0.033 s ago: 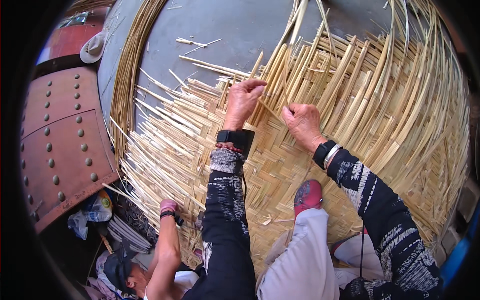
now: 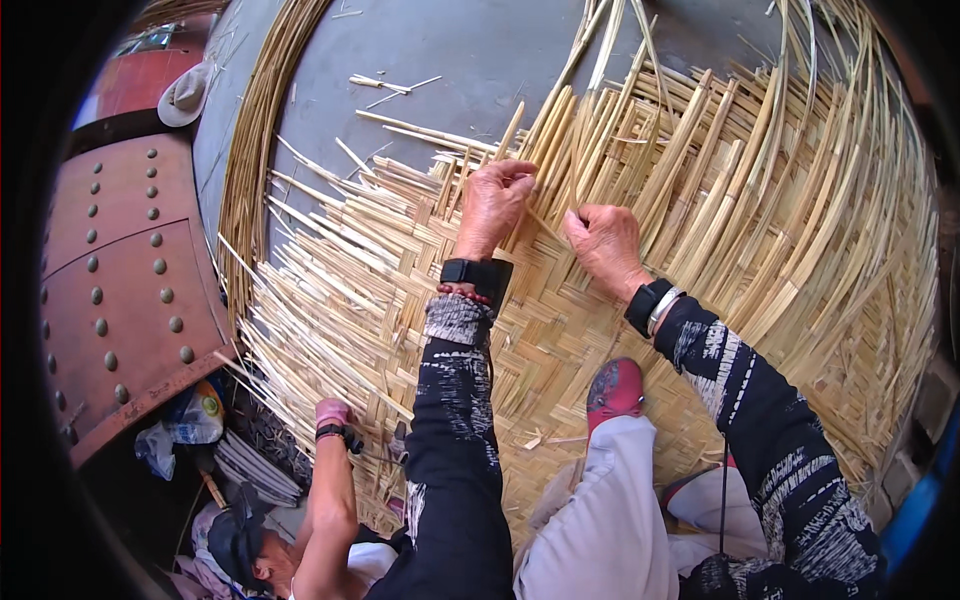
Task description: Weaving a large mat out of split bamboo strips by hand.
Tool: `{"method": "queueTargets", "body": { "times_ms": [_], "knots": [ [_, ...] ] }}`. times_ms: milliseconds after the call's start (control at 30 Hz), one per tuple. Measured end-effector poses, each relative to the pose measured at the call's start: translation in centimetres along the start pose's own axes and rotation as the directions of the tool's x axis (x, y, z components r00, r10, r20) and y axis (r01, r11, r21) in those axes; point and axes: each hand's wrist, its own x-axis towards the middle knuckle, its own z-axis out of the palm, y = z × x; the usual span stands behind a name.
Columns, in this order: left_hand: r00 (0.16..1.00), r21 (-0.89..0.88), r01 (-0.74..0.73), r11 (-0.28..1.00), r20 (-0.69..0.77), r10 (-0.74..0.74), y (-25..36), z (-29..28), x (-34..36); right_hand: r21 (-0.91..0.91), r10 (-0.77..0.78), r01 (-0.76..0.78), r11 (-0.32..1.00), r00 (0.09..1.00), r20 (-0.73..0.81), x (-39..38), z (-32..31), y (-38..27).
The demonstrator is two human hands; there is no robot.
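A large woven mat of split reed strips lies under my hands, herringbone in its middle with loose strip ends fanning out at its edges. My left hand is closed over the mat's far edge, its thumb and fingers pinched at the end of a narrow reed strip that slants toward my right hand. Just to the right, my right hand is closed with its fingertips around a thin upright reed strip. Whether these are one folded strip I cannot tell.
A co-worker in a dark cap crouches at lower left, with a hand on the mat's edge. Long reed bundles lie on the grey floor. A studded reddish panel stands left. My red shoe rests on the mat.
My left hand has shifted very slightly to the right. The right hand stays almost in place, and the thin strip at its fingertips has moved a little.
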Motion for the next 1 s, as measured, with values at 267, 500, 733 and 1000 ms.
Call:
{"method": "queueTargets", "body": {
  "times_ms": [267,500,733,1000],
  "knots": [
    [0.970,0.650,-0.175,0.740,-0.015,0.243,0.6,2.6,-0.6,0.091,0.153,-0.160,0.983,0.985,0.076,0.3,-0.3,0.3],
    [0.965,0.841,-0.175,0.513,0.041,0.260,1.5,3.8,-0.8,0.151,0.144,-0.155,0.976,0.986,0.081,0.2,-0.6,0.7],
    [0.986,0.737,-0.003,0.676,-0.110,0.125,1.3,5.9,-0.4,0.213,0.205,-0.216,0.953,0.976,0.073,0.1,-0.5,1.6],
    [0.994,0.651,0.107,0.752,-0.072,-0.079,2.6,4.7,0.6,0.258,0.160,-0.170,0.951,0.985,0.060,-0.5,-0.9,1.7]
  ]
}}
